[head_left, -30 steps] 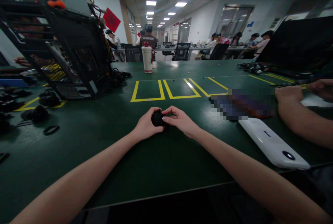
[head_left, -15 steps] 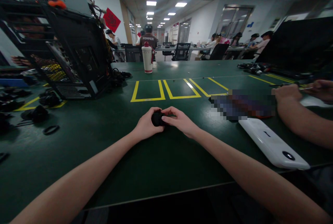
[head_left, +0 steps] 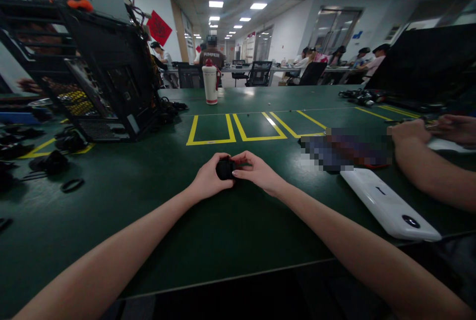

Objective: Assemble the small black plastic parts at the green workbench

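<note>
A small black round object (head_left: 224, 169) is between my two hands, over the green table (head_left: 238, 240). My left hand (head_left: 211, 177) wraps round its left side, with the thumb below and the fingers above. From the right, my right hand (head_left: 256, 170) pinches the object's right edge between thumb and fingers. What the black object is cannot be made out. Yellow tape outlines (head_left: 211, 142) lie on the table beyond my hands.
A black computer case (head_left: 107, 72) stands at the left, near black parts and a black ring (head_left: 72, 185). A white-and-red bottle (head_left: 210, 84) stands farther back. To the right are a white device (head_left: 390, 203) and another person's hands (head_left: 411, 134).
The fingers of my right hand have shifted very slightly at the black object's right edge. My left hand stays round it.
</note>
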Demonstrator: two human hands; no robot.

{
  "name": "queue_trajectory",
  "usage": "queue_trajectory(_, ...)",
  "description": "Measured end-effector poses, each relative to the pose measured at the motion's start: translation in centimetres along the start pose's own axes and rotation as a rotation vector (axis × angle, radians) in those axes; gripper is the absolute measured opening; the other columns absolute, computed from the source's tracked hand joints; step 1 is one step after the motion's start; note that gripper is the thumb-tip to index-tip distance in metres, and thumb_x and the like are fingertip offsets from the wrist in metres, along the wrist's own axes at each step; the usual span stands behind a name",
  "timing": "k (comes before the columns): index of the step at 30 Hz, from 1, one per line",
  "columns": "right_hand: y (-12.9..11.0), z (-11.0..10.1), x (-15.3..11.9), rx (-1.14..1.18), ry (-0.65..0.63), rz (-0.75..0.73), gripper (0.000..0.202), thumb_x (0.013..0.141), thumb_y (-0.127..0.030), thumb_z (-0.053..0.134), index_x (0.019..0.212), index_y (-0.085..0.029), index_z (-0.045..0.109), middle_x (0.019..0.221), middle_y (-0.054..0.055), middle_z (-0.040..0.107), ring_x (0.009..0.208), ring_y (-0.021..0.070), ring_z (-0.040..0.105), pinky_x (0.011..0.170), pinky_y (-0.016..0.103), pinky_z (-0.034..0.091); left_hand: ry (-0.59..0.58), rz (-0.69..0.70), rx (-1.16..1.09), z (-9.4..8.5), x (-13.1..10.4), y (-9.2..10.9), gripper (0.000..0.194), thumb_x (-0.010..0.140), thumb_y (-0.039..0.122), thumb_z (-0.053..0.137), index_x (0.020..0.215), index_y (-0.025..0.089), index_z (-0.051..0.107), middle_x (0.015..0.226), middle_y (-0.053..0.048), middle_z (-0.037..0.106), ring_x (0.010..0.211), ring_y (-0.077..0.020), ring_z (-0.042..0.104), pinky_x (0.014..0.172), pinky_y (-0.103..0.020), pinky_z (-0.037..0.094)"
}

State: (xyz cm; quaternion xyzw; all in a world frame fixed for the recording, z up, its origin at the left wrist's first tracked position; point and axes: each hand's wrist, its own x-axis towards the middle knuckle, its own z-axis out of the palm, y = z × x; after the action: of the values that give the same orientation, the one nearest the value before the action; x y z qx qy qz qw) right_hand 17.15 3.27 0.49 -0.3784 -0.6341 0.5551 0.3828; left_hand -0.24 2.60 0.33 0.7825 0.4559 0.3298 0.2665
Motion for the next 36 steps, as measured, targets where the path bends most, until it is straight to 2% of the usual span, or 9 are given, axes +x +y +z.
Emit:
queue_trajectory(7, 0.07, 0.21, 0.0, 0.006, 0.022, -0.018, 0.021, 0.073, -0.024, 0.06, 0.092, -0.019, 0.052, 0.097, 0.003, 0.054, 0.09, 0.0156, 0.055, 0.086, 0.041, 0.044, 0.004, 0.019, 0.016, 0.0, 0.04, 0.08, 0.055, 0.061, 0.025, 0.066, 0.111, 0.02, 0.044, 0.108, -0.005, 0.053, 0.099, -0.0219, 0.053, 0.087, -0.037, 0.043)
queue_trajectory(10, 0.23, 0.19, 0.16, 0.049, 0.016, -0.033, 0.024, 0.071, -0.018, 0.061, 0.093, -0.018, 0.052, 0.096, 0.002, 0.054, 0.092, 0.0144, 0.055, 0.09, 0.039, 0.042, -0.004, 0.014, 0.017, 0.01, -0.02, 0.14, 0.054, 0.062, 0.025, 0.066, 0.111, 0.019, 0.044, 0.108, -0.005, 0.053, 0.098, -0.0216, 0.053, 0.086, -0.037, 0.043)
queue_trajectory(13, 0.17, 0.18, 0.14, 0.059, -0.009, -0.035, 0.034, 0.067, -0.011, 0.063, 0.098, -0.018, 0.051, 0.103, 0.003, 0.054, 0.101, 0.0153, 0.052, 0.094, 0.037, 0.04, -0.01, 0.013, 0.007, -0.01, -0.07, 0.16, 0.054, 0.062, 0.025, 0.065, 0.111, 0.02, 0.044, 0.107, -0.005, 0.053, 0.097, -0.0215, 0.053, 0.084, -0.037, 0.044)
queue_trajectory(18, 0.1, 0.18, -0.11, -0.009, -0.018, -0.042, 0.037, 0.064, -0.009, 0.064, 0.098, -0.019, 0.051, 0.105, 0.003, 0.053, 0.102, 0.0175, 0.052, 0.091, 0.039, 0.042, -0.009, 0.006, 0.006, -0.11, -0.03, 0.32, 0.054, 0.062, 0.023, 0.065, 0.111, 0.02, 0.043, 0.107, -0.005, 0.053, 0.097, -0.0224, 0.053, 0.084, -0.038, 0.044)
queue_trajectory(25, 0.19, 0.16, -0.03, -0.089, 0.028, -0.06, 0.018, 0.077, -0.026, 0.055, 0.094, -0.02, 0.053, 0.097, 0.002, 0.053, 0.091, 0.0157, 0.056, 0.086, 0.041, 0.044, -0.009, -0.005, -0.009, -0.04, -0.02, 0.26, 0.055, 0.061, 0.025, 0.066, 0.111, 0.021, 0.044, 0.108, -0.005, 0.053, 0.098, -0.0225, 0.053, 0.085, -0.038, 0.044)
queue_trajectory(27, 0.18, 0.17, 0.03, -0.08, 0.03, -0.069, 0.02, 0.075, -0.023, 0.057, 0.094, -0.02, 0.052, 0.097, 0.002, 0.054, 0.092, 0.0157, 0.055, 0.087, 0.04, 0.044, -0.004, -0.008, -0.003, -0.01, -0.03, 0.21, 0.055, 0.061, 0.025, 0.066, 0.111, 0.021, 0.044, 0.107, -0.005, 0.053, 0.098, -0.0226, 0.053, 0.085, -0.038, 0.044)
queue_trajectory(31, 0.25, 0.19, 0.05, -0.051, 0.01, -0.076, 0.035, 0.069, -0.013, 0.061, 0.102, -0.02, 0.05, 0.108, 0.003, 0.052, 0.104, 0.0162, 0.051, 0.094, 0.038, 0.04, -0.004, 0.003, 0.004, -0.03, -0.05, 0.21, 0.054, 0.061, 0.024, 0.065, 0.111, 0.02, 0.044, 0.107, -0.005, 0.054, 0.098, -0.0223, 0.054, 0.085, -0.038, 0.044)
queue_trajectory(36, 0.26, 0.25, -0.05, -0.071, 0.001, -0.05, 0.032, 0.068, -0.012, 0.061, 0.097, -0.019, 0.05, 0.103, 0.003, 0.054, 0.1, 0.0168, 0.054, 0.093, 0.039, 0.041, 0.006, 0.001, 0.011, -0.01, 0.04, 0.06, 0.055, 0.061, 0.024, 0.065, 0.111, 0.02, 0.043, 0.108, -0.005, 0.053, 0.099, -0.0225, 0.053, 0.086, -0.038, 0.043)
